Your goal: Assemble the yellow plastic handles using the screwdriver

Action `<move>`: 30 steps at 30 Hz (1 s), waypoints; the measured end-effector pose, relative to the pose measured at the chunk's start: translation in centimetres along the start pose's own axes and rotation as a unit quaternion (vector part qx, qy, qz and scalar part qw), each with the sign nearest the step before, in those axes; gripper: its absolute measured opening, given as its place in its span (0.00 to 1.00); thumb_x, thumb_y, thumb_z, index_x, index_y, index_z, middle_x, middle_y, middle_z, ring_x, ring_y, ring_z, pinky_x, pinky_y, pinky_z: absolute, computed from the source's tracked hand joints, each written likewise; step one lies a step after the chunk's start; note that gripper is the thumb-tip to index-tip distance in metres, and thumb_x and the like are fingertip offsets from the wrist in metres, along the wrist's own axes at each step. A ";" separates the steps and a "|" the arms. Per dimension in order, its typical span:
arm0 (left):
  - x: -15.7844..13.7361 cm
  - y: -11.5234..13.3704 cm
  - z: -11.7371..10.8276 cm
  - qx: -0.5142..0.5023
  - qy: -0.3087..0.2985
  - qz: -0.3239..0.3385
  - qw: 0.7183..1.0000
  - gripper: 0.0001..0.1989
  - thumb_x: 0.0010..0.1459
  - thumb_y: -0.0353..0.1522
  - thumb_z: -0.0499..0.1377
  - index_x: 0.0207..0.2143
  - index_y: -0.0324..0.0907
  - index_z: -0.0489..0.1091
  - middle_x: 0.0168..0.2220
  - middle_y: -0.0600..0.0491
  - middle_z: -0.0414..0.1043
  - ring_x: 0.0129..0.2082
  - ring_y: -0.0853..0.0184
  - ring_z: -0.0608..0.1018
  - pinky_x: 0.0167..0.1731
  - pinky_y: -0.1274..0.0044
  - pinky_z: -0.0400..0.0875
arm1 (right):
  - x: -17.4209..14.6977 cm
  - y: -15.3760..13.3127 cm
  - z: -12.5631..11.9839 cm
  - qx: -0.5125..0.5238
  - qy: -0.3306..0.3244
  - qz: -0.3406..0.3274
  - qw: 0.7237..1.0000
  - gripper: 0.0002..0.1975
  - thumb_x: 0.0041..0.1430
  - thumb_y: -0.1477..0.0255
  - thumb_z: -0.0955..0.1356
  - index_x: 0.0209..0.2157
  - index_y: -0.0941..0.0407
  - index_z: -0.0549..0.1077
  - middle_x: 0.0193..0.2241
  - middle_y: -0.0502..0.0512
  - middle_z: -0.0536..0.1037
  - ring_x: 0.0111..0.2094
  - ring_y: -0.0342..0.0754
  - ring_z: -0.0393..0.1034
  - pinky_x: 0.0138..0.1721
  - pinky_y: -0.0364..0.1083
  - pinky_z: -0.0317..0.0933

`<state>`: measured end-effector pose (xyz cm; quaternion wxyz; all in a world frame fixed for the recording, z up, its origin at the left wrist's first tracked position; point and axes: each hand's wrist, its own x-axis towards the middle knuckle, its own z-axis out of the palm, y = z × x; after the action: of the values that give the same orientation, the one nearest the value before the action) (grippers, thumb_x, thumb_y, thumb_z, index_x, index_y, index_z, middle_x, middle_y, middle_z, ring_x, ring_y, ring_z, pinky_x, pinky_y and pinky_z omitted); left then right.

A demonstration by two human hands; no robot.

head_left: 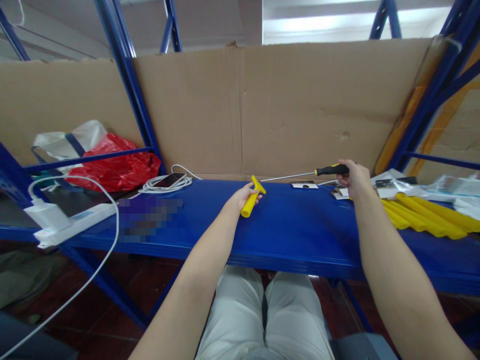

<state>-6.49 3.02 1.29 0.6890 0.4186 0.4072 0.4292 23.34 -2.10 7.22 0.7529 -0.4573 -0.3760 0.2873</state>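
Note:
My left hand (245,196) is closed around a yellow plastic part (249,204), a tube-like grip with a crosspiece at its upper end. It is tilted above the blue shelf. In my right hand (353,176) is a long screwdriver (330,170) with a black and yellow handle, its thin metal shaft pointing left. The shaft's tip is at or just behind the crosspiece; I cannot tell whether they touch. Several long yellow plastic pieces (427,215) lie side by side to the right of my right forearm.
The blue shelf (292,225) is backed by tall cardboard (281,110). At left are a white power strip (77,225), a looping white cable, a red plastic bag (116,162) and a phone (174,180). Clear plastic bags (453,185) lie at right. Blue uprights (131,85) stand either side.

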 end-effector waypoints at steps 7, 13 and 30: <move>0.1 0.1 0.2 0.009 -0.003 0.001 1.000 0.34 0.57 0.18 0.49 0.62 0.52 0.48 0.40 0.48 0.71 0.19 0.74 0.72 0.17 0.83 0.64 | -0.3 -0.2 0.2 0.004 0.012 0.002 1.000 0.10 0.45 0.75 0.69 0.18 0.56 0.62 0.08 0.45 0.61 0.08 0.37 0.50 0.06 0.37 0.39; 0.2 0.0 0.2 0.012 -0.001 0.007 1.000 0.35 0.56 0.18 0.50 0.62 0.51 0.49 0.43 0.46 0.70 0.19 0.74 0.73 0.16 0.83 0.63 | -0.5 -0.4 0.2 0.004 0.016 0.007 1.000 0.09 0.47 0.76 0.67 0.18 0.56 0.63 0.08 0.46 0.61 0.08 0.38 0.51 0.06 0.37 0.39; 0.0 0.0 0.4 0.023 0.005 0.003 1.000 0.34 0.57 0.19 0.50 0.62 0.52 0.48 0.44 0.46 0.70 0.20 0.74 0.73 0.16 0.83 0.63 | -0.7 -0.5 0.4 0.006 0.011 0.004 1.000 0.10 0.47 0.75 0.68 0.18 0.55 0.62 0.07 0.45 0.60 0.08 0.37 0.49 0.06 0.36 0.38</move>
<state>-6.11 2.96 1.43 0.6759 0.4334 0.4194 0.4236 22.68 -2.70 7.59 0.7583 -0.4576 -0.3646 0.2876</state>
